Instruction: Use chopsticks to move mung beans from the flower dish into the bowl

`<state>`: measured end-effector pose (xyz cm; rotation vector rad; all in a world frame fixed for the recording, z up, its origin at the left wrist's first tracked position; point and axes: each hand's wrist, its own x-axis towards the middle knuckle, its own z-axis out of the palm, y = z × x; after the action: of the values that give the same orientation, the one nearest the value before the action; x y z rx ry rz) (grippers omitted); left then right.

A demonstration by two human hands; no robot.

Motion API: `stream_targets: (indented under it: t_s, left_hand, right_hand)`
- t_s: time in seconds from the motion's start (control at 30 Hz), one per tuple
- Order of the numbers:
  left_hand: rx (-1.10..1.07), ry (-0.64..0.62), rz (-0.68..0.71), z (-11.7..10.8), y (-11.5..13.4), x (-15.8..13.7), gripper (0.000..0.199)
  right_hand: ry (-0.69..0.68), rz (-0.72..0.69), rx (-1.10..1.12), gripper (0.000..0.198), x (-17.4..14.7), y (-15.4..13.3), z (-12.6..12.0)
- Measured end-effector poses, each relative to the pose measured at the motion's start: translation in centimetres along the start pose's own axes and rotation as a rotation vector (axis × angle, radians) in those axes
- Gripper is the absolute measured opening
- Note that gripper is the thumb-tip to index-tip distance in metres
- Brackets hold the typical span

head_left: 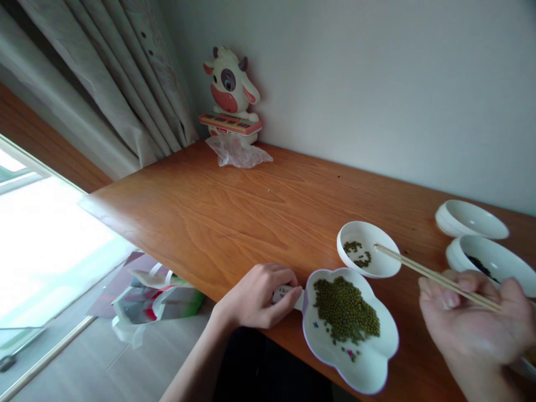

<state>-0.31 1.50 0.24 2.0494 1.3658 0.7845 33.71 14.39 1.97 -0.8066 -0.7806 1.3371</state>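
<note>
My left hand (268,296) is closed around the short handle of a white, flower-shaped dish (372,368) with a lilac rim. Small green beans (345,310), which look like mung beans, are heaped in this dish. In my right hand (477,324), palm turned up, is a pair of pale chopsticks (435,276). Their tips are over a round white bowl (387,268), close together, and I see no bean between them. A few green beans (358,254) lie on the left side of that bowl, just behind the dish.
Two more white bowls stand at the right: an upper one (473,218) and a lower one (515,271) with dark bits inside. A cow-shaped toy keyboard (230,97) and a crumpled plastic bag (238,152) are at the far corner. Bags (154,296) sit on the floor left of the wooden table (234,206).
</note>
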Motion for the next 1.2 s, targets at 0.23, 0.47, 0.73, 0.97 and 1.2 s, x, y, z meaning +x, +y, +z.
stream_targets:
  t_s: [0.23,0.47,0.73,0.97,1.2]
  left_hand:
    - [0.002,-0.005,0.003,0.0,-0.1,0.0,0.029]
    - [-0.001,-0.018,-0.006,0.0,0.0,0.0,0.030]
    - [-0.001,-0.012,-0.007,0.0,0.0,0.0,0.029]
    - [-0.007,-0.003,0.003,0.0,0.0,0.0,0.029]
    - [-0.009,-0.001,0.007,0.0,-0.1,0.1,0.028]
  right_hand:
    - [-0.009,0.138,0.110,0.037,0.4,0.0,-0.4]
    - [0.018,0.255,0.178,0.019,0.7,0.1,-0.5]
    - [0.026,0.246,0.164,0.014,0.3,0.3,0.5]
    - [-0.080,0.166,0.172,0.014,-0.2,0.4,0.9]
    - [-0.096,0.131,0.139,0.025,-0.4,0.8,1.1]
